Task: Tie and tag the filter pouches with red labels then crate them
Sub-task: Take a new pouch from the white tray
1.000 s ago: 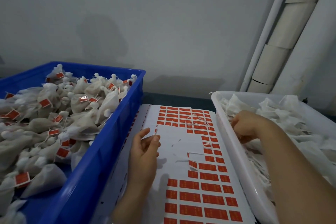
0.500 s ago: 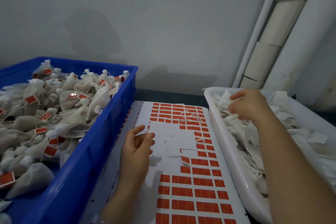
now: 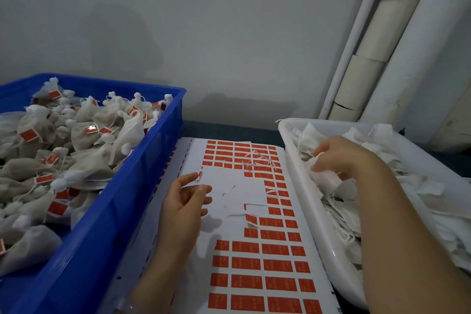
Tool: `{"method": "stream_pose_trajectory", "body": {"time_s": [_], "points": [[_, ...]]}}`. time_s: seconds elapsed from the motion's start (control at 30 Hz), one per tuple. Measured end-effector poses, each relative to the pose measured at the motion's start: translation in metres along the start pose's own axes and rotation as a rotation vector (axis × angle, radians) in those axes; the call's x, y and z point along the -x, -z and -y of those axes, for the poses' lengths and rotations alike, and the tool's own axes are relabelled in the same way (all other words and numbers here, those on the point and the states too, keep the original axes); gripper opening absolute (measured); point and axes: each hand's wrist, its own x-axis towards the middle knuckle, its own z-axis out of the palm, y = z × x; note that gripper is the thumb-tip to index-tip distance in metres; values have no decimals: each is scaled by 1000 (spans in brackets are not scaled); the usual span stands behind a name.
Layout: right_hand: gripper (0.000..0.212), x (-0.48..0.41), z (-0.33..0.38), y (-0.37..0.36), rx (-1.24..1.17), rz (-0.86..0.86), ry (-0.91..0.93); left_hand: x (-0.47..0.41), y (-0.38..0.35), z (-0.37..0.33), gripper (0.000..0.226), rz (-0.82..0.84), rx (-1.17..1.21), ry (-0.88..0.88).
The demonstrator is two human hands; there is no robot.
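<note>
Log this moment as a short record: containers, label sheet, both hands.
blue crate: left, heaped with tied, red-tagged pouches
label sheet: centre, between the containers; middle rows peeled off, red labels remain near and far
white tray: right, holds untagged filter pouches
left hand: over the sheet, pinches a peeled label
right hand: in the tray, grips a white pouch

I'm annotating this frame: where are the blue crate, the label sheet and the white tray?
blue crate [image 3: 107, 224]: head view, outer side wall.
label sheet [image 3: 229, 176]: head view, bare peeled patch.
white tray [image 3: 309, 201]: head view, left wall.
</note>
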Motion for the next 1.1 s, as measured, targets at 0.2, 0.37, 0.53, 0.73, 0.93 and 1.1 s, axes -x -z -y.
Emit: {"method": "stream_pose_trajectory", "body": {"time_s": [0.2,0.37,0.53,0.73,0.93,1.1], "points": [[24,-3,1,8,9,-193,47,0,0,-1,14,4,-11,-7],[31,-5,0,7,-60,-318,103,1,1,0,14,4,-16,-14],[50,-10,-4,2,-42,-347,-13,1,0,-1,15,3,-24,-9],[39,-13,-12,10,-156,-368,-46,2,-1,-1,16,11,-37,-24],[29,-18,-10,11,-47,-361,-6,3,0,-3,16,2,-49,-23],[31,0,12,22,-167,-644,305,6,-1,-7,12,-12,-128,-98]]}}
